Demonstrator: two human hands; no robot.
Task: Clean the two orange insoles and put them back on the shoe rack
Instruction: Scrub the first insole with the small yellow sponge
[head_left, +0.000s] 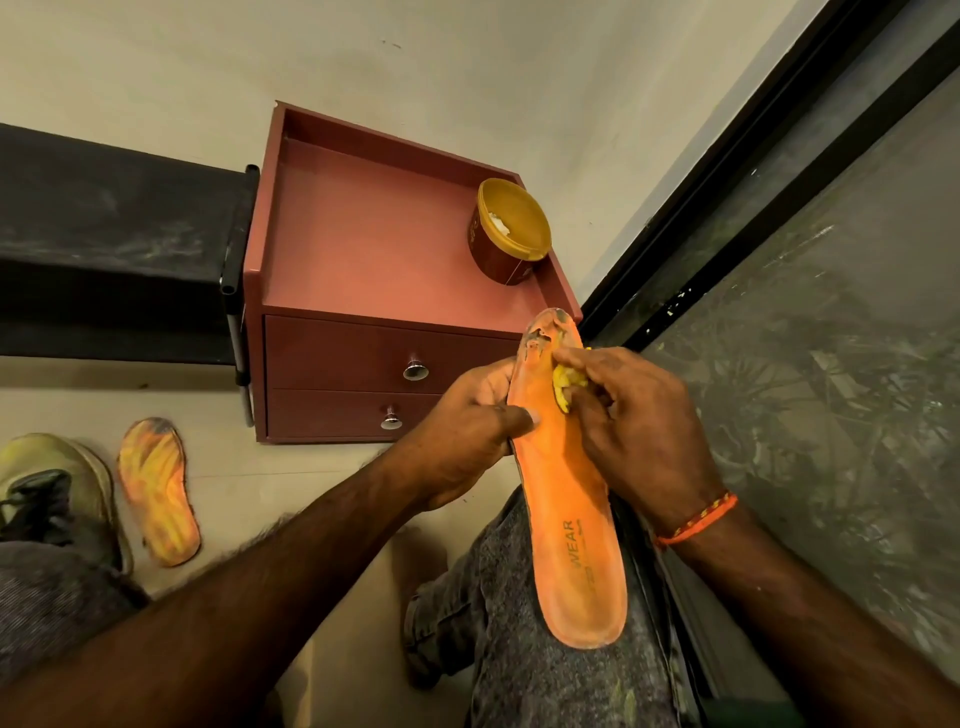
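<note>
An orange insole (571, 519) lies lengthwise over my right knee, toe end pointing away, with dark worn patches at the toe. My left hand (467, 431) grips its left edge near the forefoot, thumb on top. My right hand (628, 421) pinches a crumpled yellow cloth (566, 384) and presses it on the insole's forefoot. The second orange insole (158, 493) lies on the floor at the left, streaked with yellow and dark marks. The black shoe rack (114, 244) stands at the left against the wall.
A red-brown two-drawer cabinet (374, 291) stands straight ahead, with an open gold-rimmed tub (511, 231) on its top at the right. An olive shoe (57, 493) sits on the floor beside the second insole. A dark glass door (810, 291) runs along the right.
</note>
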